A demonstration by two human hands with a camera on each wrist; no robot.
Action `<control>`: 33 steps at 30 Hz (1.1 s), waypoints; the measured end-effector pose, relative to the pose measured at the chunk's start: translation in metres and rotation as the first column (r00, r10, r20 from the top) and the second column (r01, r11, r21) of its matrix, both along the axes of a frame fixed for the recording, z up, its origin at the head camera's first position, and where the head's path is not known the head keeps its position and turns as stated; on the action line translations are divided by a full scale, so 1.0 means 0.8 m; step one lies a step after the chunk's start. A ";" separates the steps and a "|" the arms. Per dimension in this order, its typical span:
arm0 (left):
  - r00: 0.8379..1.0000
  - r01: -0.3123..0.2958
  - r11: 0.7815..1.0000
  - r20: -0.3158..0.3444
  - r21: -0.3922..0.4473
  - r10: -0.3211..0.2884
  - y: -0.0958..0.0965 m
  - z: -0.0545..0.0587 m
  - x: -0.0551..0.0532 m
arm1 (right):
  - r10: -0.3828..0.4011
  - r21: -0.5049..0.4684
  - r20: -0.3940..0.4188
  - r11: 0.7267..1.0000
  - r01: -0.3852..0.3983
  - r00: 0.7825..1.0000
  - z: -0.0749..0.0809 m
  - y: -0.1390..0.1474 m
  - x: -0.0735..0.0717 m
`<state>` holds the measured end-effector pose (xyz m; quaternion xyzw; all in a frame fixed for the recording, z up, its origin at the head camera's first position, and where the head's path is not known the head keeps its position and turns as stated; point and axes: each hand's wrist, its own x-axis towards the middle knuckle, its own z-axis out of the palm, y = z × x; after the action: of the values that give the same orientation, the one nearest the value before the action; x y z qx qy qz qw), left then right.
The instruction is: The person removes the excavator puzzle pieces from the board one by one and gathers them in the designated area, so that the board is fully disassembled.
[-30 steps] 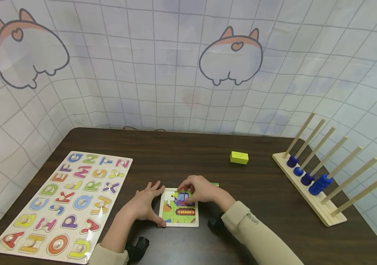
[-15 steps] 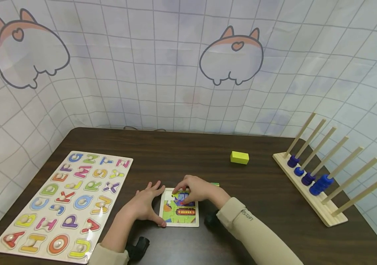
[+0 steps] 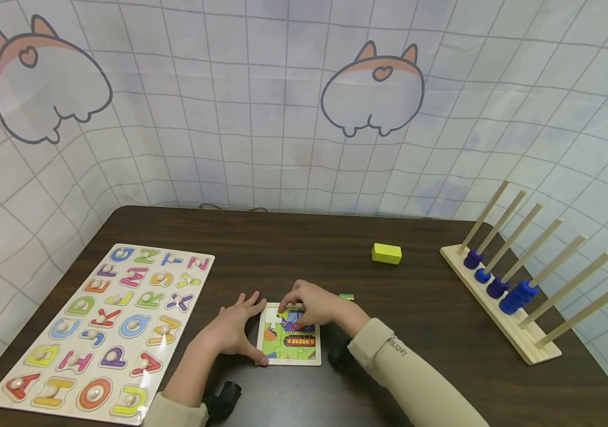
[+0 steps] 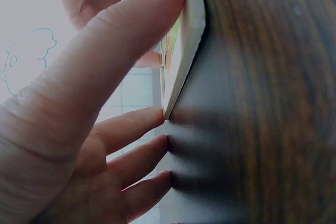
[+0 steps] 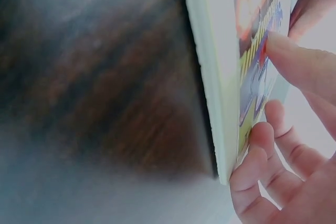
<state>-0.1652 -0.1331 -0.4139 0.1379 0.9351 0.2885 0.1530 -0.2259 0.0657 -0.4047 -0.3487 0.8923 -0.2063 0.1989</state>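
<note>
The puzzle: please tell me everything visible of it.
The puzzle is a thin square board, seemingly wooden, pale-rimmed. Its pieces show a blue vehicle with orange tracks on green; the far left corner is bare white. It lies flat on the table; the left hand spans its left edge, the right hand touches its picture.

Little square jigsaw (image 3: 285, 345) in a pale wooden frame (image 3: 295, 363), lying flat on the desk (image 3: 293, 255), right of the alphabet board (image 3: 113, 335). Shows a purply-blue vehicle (image 3: 304, 333) with orange-red tracks on lime green. Far corner toward that board's bare white.
</note>
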 end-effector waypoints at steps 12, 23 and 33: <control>1.000 -0.001 1.000 0.002 -0.006 0.001 -0.001 -0.004 -0.002 | -0.011 -0.029 0.022 1.000 0.012 1.000 0.000 -0.001 0.000; 1.000 0.000 1.000 -0.003 -0.003 0.000 -0.001 0.002 0.000 | -0.021 -0.071 0.053 0.997 0.025 0.998 0.003 -0.002 -0.002; 1.000 0.002 1.000 0.002 -0.005 -0.002 0.000 0.001 0.000 | -0.055 -0.096 0.059 0.993 0.061 0.997 0.001 -0.001 -0.003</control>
<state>-0.1655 -0.1330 -0.4131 0.1382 0.9355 0.2861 0.1547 -0.2285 0.0649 -0.4036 -0.3260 0.8849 -0.2654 0.2006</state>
